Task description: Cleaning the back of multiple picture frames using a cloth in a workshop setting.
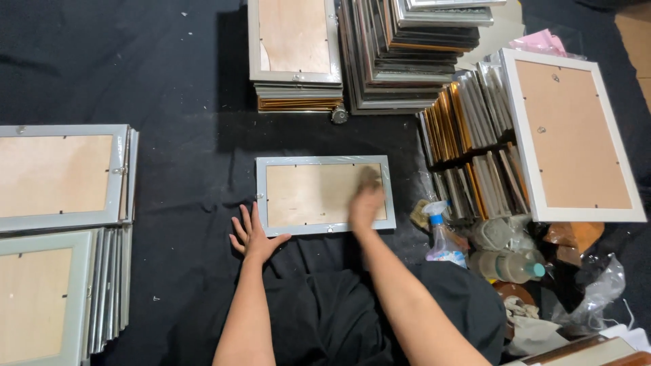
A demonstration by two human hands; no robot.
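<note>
Near, the left hand (252, 234) lies flat, fingers spread, holding nothing, touching the frame's near-left corner. The right hand (366, 203) is blurred; it presses a cloth (370, 177), grip unclear. The frame (324, 195) lies face-down mid-scene: probably light, stiff, glass-fronted, fragile; best held by the edges. Far: frame stacks (400, 54).

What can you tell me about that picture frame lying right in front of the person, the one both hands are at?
The picture frame lies flat and face down on the black cloth, long side toward the person. Its narrow border looks silver-grey and glossy; the backing is a light brown board held by small clips at the edges. The left hand rests spread at its lower left corner. The right hand lies on the backing near the right end, blurred, so whether it holds anything cannot be told.
</note>
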